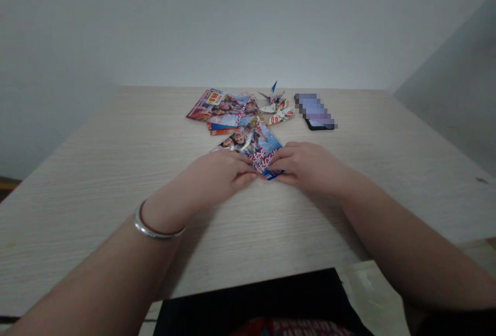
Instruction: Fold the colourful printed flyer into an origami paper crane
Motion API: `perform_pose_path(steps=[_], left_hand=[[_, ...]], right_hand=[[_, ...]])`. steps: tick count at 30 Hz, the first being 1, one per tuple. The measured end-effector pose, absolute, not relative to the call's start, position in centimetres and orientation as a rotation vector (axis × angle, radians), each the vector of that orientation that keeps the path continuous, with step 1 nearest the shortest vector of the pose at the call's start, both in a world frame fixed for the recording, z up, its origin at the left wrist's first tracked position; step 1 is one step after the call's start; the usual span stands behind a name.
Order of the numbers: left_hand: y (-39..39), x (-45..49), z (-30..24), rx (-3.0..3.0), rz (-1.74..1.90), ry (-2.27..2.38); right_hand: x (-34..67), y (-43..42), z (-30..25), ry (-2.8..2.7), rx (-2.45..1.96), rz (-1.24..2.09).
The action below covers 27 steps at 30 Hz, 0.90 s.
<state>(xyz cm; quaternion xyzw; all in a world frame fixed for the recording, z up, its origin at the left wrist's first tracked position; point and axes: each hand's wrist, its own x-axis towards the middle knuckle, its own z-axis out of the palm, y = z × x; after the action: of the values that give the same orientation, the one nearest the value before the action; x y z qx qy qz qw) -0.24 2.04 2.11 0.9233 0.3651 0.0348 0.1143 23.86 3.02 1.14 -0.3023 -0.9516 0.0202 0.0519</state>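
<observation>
A glossy printed paper sheet (259, 144), blue with white-and-red lettering and pictured people, lies on the table between my hands, one corner pointing towards me. My left hand (222, 173), a silver bangle on its wrist, pinches the lower left edge between thumb and fingers. On the right side of that corner, my right hand (306, 168) grips the paper with its thumb underneath and fingers on top. Parts of the sheet's edges are hidden under both hands. Its far end meets a stack of similar printed sheets (227, 108).
Several folded paper cranes (277, 106), made from printed paper, sit right of the stack. A phone (314, 111) with a blurred screen lies farther right. The pale wood-grain table (116, 160) ends against a wall (248, 26) at the back.
</observation>
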Motion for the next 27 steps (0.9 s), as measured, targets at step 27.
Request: perform_pose_path(steps=[27], left_hand=[[-0.1, -0.7, 4.2, 2.328, 0.09, 1.407]], right_hand=[[23.2, 1.3, 2.6, -2.859, -1.122, 0.109]])
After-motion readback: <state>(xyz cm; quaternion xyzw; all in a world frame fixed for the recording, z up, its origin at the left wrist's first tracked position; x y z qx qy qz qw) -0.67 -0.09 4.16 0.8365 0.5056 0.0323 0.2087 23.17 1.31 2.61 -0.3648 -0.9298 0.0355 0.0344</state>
